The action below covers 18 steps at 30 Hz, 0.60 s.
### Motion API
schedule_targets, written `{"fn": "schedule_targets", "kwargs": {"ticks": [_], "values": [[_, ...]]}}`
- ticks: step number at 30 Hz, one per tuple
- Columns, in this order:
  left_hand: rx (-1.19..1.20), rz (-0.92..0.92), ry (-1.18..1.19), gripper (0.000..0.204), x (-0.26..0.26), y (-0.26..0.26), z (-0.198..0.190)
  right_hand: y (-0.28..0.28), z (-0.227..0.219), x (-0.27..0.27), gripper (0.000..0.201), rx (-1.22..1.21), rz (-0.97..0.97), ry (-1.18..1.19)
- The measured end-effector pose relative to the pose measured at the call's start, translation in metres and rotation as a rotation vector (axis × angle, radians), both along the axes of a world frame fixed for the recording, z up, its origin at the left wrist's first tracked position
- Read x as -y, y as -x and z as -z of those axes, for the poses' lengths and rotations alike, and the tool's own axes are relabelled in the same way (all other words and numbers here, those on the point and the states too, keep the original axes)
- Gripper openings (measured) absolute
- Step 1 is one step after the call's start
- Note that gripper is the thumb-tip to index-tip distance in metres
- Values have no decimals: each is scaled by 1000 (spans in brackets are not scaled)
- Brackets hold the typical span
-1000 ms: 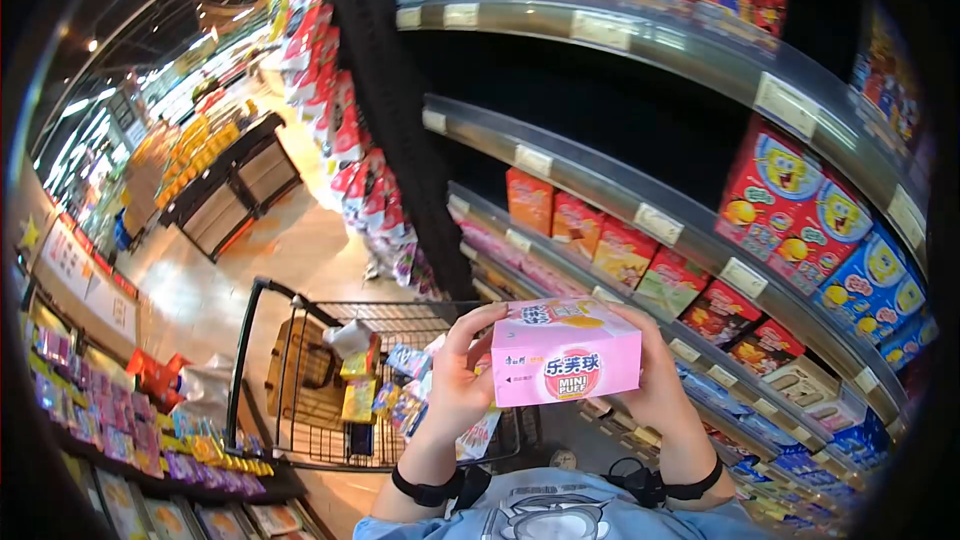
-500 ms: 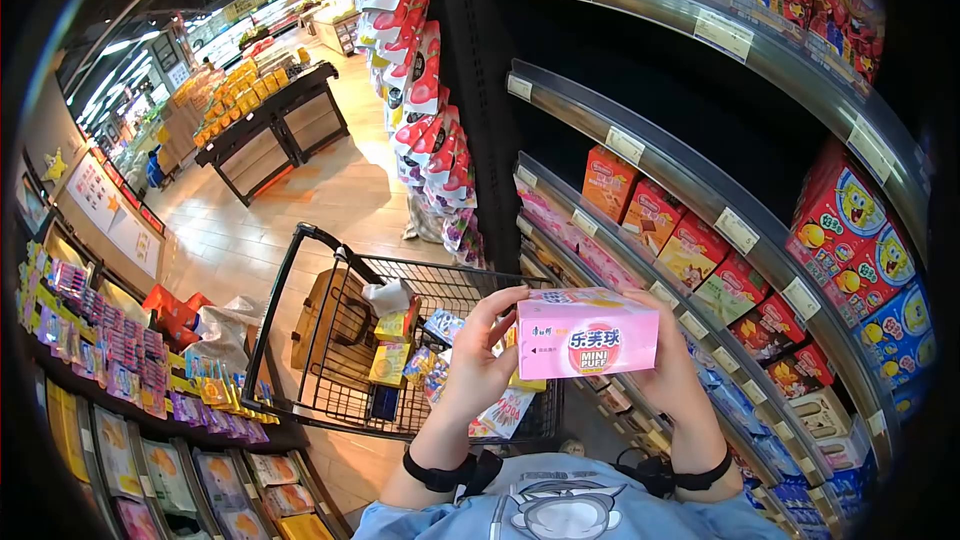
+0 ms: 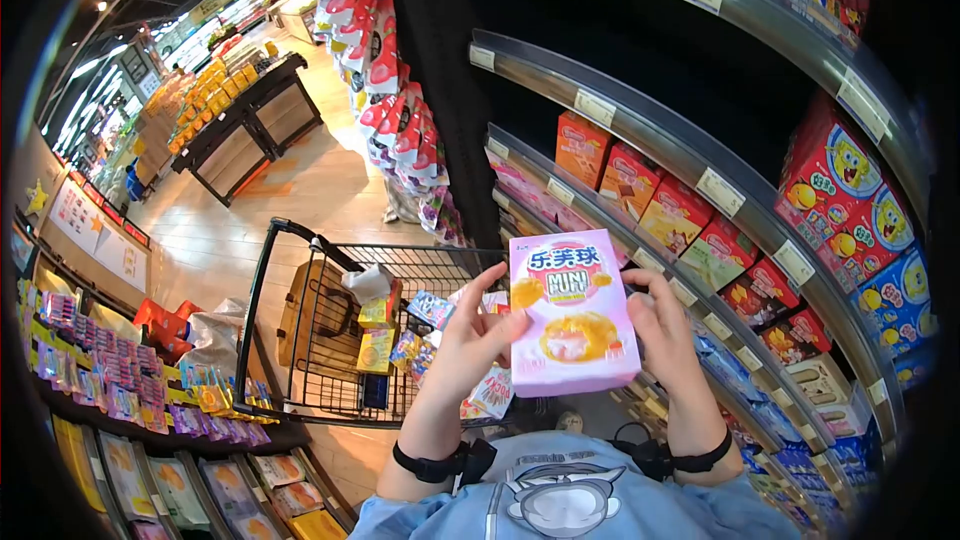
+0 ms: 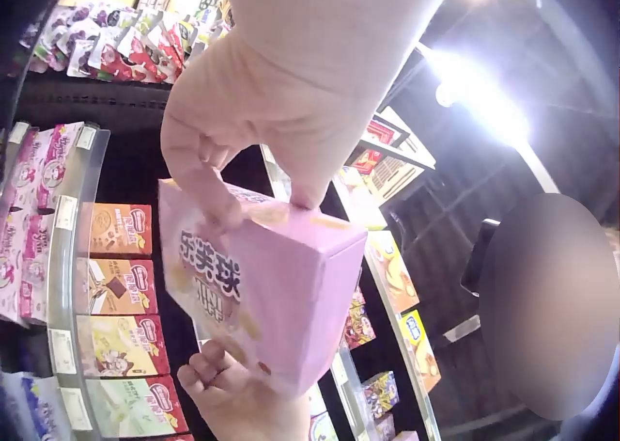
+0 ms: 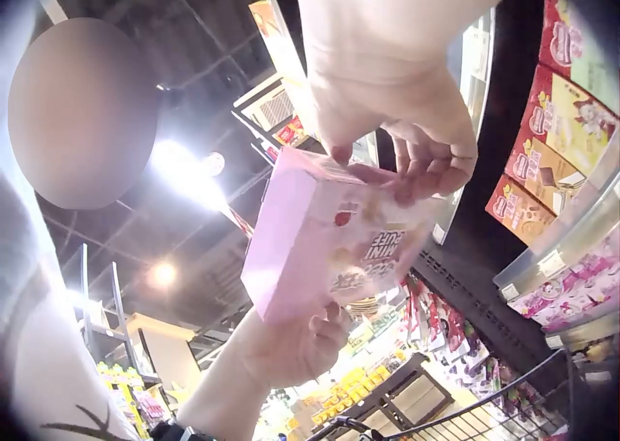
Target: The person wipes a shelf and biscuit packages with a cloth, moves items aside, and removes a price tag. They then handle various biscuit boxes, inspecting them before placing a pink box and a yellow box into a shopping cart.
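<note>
A pink box (image 3: 572,315) printed "MINI PUFF" is held between both hands in front of the chest, its large front face with puff pictures turned up toward the head camera. My left hand (image 3: 470,335) grips its left side, thumb on the front face. On the right side, my right hand (image 3: 662,330) holds it with bent fingers. The left wrist view shows the left hand (image 4: 262,121) pinching one end of the box (image 4: 262,286). In the right wrist view the right hand (image 5: 392,121) holds the box (image 5: 325,242) at its upper edge.
A black wire shopping cart (image 3: 330,340) holding several snack packs and a brown bag stands left of the hands. Shelves (image 3: 640,130) with boxed snacks rise on the right. Hanging red bags (image 3: 385,70) line the shelf end. A low snack rack (image 3: 100,370) is at the left.
The box has tilted from showing its narrow side to showing its large front face, and both hands have shifted their hold along its sides. The head view has moved too.
</note>
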State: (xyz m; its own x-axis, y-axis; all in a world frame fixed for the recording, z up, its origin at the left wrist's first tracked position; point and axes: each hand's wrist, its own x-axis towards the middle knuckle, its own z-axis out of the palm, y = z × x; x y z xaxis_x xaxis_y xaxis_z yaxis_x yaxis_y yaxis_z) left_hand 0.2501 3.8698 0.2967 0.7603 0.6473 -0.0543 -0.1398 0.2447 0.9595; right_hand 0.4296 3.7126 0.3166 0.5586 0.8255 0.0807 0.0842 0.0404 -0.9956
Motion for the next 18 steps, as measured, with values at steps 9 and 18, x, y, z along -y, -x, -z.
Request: {"fn": "schedule_targets", "kwargs": {"ticks": [9, 18], "values": [[-198, -66, 60, 57, -1, -8, 5, 1, 4, 2, 39, -198, -66, 84], [-232, -71, 35, 59, -1, -8, 5, 1, 3, 0, 39, -160, -69, 67]]}}
